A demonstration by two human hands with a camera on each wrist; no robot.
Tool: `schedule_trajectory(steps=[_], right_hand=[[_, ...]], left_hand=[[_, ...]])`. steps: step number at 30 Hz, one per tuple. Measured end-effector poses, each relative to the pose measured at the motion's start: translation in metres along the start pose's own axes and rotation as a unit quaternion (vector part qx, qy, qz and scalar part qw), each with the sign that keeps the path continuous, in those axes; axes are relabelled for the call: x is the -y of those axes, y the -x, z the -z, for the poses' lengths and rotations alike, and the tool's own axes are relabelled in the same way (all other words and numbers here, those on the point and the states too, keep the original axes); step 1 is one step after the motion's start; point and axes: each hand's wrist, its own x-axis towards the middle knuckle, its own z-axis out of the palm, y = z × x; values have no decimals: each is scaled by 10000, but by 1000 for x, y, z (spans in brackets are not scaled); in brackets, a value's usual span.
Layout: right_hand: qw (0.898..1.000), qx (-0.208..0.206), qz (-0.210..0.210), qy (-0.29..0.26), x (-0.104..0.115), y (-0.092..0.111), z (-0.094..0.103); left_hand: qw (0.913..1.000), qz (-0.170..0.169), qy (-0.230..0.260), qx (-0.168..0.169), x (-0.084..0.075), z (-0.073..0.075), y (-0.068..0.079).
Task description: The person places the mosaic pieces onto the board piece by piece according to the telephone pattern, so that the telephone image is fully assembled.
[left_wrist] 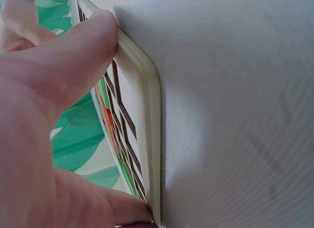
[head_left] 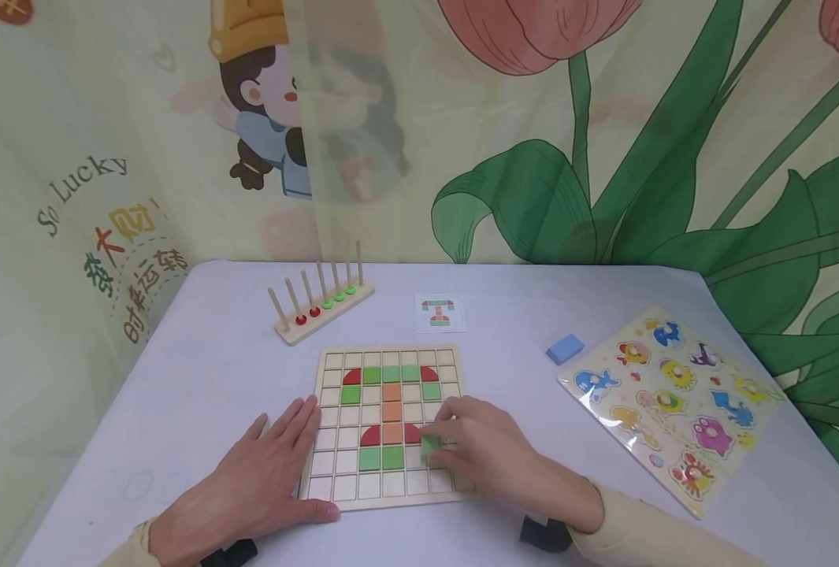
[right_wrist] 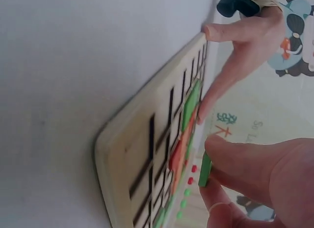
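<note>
The wooden grid board (head_left: 370, 486) lies on the white table, with green, orange and red pieces set in several cells. My right hand (head_left: 486, 441) pinches a green square tile (right_wrist: 205, 170) between thumb and fingers. It holds the tile over the board's right part, just right of a red quarter-round piece (head_left: 412, 433). Along the board's left edge rests my left hand (head_left: 263, 468), its fingers straight and its thumb at the near edge. In the left wrist view that thumb (left_wrist: 93, 46) lies against the board's rim.
Behind the board stand a peg rack (head_left: 291, 334) with red and green rings and a small pattern card (head_left: 459, 321). To the right lie a blue block (head_left: 565, 349) and a sea-animal puzzle board (head_left: 674, 421). A printed curtain (head_left: 419, 157) hangs behind the table.
</note>
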Motion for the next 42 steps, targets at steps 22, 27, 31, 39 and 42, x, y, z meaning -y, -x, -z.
schedule_trajectory(steps=[22, 27, 31, 39, 42], right_hand=[[9966, 490, 522, 397, 5, -17, -18], [9970, 391, 553, 385, 4, -16, -19], [9966, 376, 600, 432, 4, -17, -19], [9985, 268, 363, 307, 0, -15, -19], [9998, 162, 72, 82, -3, -14, -17]], left_hand=[[10000, -11, 8, 16, 0, -1, 0], [10000, -9, 26, 7, 0, 0, 0], [10000, -23, -16, -32, 0, 0, 0], [10000, -2, -43, 30, 0, 0, -1], [9999, 22, -57, 119, 0, 1, -2]])
